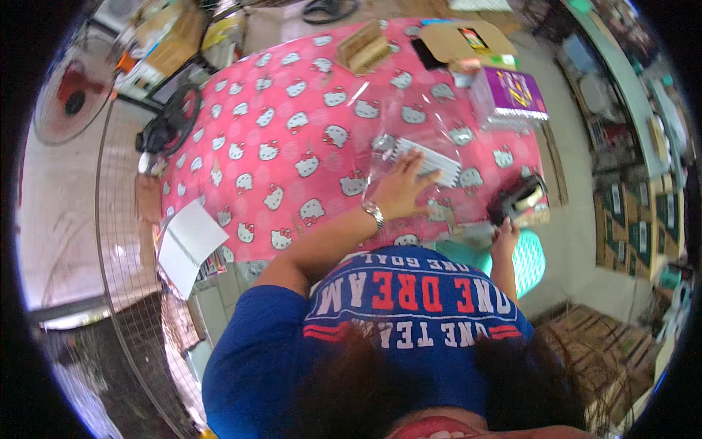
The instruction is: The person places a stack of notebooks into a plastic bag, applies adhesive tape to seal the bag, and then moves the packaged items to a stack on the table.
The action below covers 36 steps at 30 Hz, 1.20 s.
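My left hand [406,189] lies with its fingers spread over a clear plastic bag [424,121] on the table. Inside or under that bag is a white, ridged-edged bundle [439,170], partly covered by my fingers; its kind is not clear. At the table's right edge stands a black tape dispenser [516,199]. My right hand [504,238] is at the dispenser's near end, its fingers drawn together. Whatever they pinch is too small and blurred to make out.
A pink patterned cloth [292,154] covers the table. Beyond my hands are a purple box [512,95], a brown cardboard piece [468,42] and a wooden holder [364,50]. An open spiral notebook [191,245] lies at the left edge. A turquoise stool [528,262] stands below right.
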Tool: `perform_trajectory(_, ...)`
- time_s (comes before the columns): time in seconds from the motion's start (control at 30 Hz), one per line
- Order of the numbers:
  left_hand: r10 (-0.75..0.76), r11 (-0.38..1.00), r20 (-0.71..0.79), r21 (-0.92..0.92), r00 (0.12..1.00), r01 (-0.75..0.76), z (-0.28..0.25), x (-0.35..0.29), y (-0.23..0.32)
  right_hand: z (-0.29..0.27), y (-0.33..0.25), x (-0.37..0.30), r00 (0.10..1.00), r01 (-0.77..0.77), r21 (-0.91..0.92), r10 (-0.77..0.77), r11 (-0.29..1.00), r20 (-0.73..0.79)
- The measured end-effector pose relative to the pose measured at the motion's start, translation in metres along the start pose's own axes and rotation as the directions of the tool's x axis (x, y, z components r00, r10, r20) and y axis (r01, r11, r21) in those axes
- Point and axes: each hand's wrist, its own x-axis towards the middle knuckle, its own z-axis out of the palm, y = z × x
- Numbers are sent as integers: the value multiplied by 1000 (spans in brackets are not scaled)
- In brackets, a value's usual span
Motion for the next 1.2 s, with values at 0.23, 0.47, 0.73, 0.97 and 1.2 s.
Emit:
perform_trajectory(0.23, -11, 1000, 24, 14, 1000, 11, -9, 3, 10, 5, -12, 15, 998, -44, 385, 54, 922, -14)
perform_trajectory(0.47, 2, 998, 6, -61, 1000, -2, -2, 1, -1, 12, 51, -18, 954, -67, 509, -94, 858, 285)
perform_trajectory(0.73, -60, 986, 0, -157, 998, 59, 1, -7, -9, 181, -107, -92, 534, 470, -240, -57, 849, 843)
perform_trajectory(0.97, -60, 987, -12, -151, 998, 58, 0, 2, 1, 226, -127, -111, 435, 900, -436, -33, -28, 900)
perform_trajectory(1.2, 175, 984, 27, 15, 984, -176, -19, -7, -34, 207, -147, -136, 563, 823, -567, -84, -31, 822)
